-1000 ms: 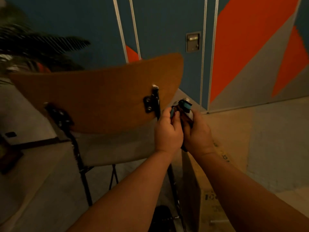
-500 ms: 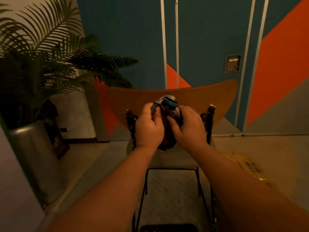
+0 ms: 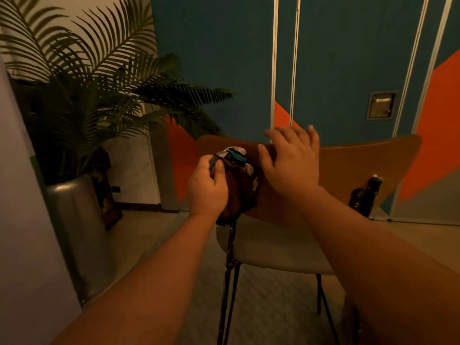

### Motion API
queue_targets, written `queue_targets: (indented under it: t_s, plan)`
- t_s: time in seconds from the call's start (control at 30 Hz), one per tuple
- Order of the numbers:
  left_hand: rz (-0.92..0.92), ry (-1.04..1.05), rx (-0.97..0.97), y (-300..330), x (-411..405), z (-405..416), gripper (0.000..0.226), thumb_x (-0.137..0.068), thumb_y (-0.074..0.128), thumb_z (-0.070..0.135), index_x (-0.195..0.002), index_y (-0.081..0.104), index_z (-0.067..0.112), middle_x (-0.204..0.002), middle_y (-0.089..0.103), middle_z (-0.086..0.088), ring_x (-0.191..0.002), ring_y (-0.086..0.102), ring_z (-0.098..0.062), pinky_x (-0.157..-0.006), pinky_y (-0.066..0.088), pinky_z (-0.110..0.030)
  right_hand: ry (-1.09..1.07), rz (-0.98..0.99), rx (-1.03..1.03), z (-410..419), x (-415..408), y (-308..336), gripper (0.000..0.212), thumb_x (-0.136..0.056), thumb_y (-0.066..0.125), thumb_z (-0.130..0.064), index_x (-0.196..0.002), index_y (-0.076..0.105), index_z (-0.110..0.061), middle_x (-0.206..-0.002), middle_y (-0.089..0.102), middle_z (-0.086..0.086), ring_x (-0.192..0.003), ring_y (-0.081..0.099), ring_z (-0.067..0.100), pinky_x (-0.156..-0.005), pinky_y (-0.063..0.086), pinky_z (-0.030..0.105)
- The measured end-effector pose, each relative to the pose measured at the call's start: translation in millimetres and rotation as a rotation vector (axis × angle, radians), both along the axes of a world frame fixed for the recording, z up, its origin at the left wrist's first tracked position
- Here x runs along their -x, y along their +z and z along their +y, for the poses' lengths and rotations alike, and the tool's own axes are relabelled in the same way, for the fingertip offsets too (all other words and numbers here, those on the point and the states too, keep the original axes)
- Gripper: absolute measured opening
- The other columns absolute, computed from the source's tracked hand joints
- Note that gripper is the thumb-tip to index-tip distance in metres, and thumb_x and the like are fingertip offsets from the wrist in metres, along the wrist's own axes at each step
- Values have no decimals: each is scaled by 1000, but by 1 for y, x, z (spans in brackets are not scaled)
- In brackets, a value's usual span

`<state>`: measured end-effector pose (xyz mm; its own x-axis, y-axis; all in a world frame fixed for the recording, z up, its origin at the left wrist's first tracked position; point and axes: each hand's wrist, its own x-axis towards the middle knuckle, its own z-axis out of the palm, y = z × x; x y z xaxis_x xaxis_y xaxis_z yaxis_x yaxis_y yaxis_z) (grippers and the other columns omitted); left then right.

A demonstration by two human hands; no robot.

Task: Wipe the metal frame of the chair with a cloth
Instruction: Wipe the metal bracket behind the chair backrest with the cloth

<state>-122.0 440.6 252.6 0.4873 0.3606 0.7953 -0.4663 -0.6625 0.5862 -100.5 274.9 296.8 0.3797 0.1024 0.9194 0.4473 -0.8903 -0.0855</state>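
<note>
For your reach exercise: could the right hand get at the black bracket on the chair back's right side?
Probably yes. The right hand is open on the backrest, holding nothing, and nothing stands between it and the bracket.

Head view, close, forward and downward

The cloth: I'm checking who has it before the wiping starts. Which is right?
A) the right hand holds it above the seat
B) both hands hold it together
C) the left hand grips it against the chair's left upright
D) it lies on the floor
C: the left hand is curled round the cloth at the black upright, while the right hand is spread open on the backrest.
</note>
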Motion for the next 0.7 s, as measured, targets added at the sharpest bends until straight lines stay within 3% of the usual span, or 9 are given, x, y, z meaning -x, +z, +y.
queue_targets:
  t_s: [0.1, 0.17, 0.3, 0.4, 0.5, 0.6, 0.7]
  plan:
    - [96, 38, -27, -2, -12, 4, 20, -100, 45, 31, -111, 55, 17, -85, 55, 7, -80, 57, -18, -63, 39, -28, -89, -26, 31, 6, -8, -2, 34, -95, 41, -46, -101, 67, -25, -93, 69, 0, -89, 59, 27, -90, 31, 43]
    - [136, 38, 5, -6, -20, 2, 25, -98, 50, 32, -119, 51, 19, -92, 54, 7, -81, 53, -12, -65, 40, -27, -123, -50, 33, 7, -11, -4, 34, -95, 41, -47, -96, 66, -24, -87, 67, 0, -84, 58, 26, -84, 31, 41]
    - [-55, 80, -10, -17, -30, -2, 20, -91, 62, 20, -108, 55, 12, -112, 51, -6, -91, 48, -10, -76, 39, -17, -137, -64, 37, 7, -12, -5, 36, -96, 39, -47, -95, 65, -22, -85, 65, 1, -84, 57, 26, -84, 32, 41]
    - [-126, 191, -111, -22, -37, 0, 13, -91, 60, 21, -94, 67, 11, -108, 55, -8, -95, 54, -18, -79, 45, -25, -133, -75, 42, 7, -12, -6, 37, -96, 39, -47, -97, 65, -21, -87, 65, 3, -85, 57, 27, -84, 32, 41]
    - [-106, 183, -145, -29, -38, -4, 35, -94, 50, 35, -101, 70, 7, -107, 61, -8, -94, 59, -23, -77, 52, -36, -127, -96, 44, 6, -13, -7, 36, -96, 40, -47, -98, 65, -20, -87, 66, 4, -85, 57, 28, -85, 34, 42]
    - [-12, 137, -130, -36, -32, -14, 44, -92, 50, 42, -112, 65, 6, -116, 59, -9, -99, 58, -23, -77, 48, -29, -131, -109, 46, 6, -13, -7, 36, -96, 41, -46, -98, 65, -20, -86, 65, 4, -84, 57, 29, -85, 35, 42]
    - [43, 139, -53, -30, -31, -18, 36, -89, 56, 33, -111, 64, 5, -111, 58, -9, -94, 57, -22, -71, 37, -21, -140, -115, 39, 6, -14, -8, 37, -96, 40, -46, -96, 65, -20, -85, 65, 4, -84, 57, 28, -85, 34, 42]
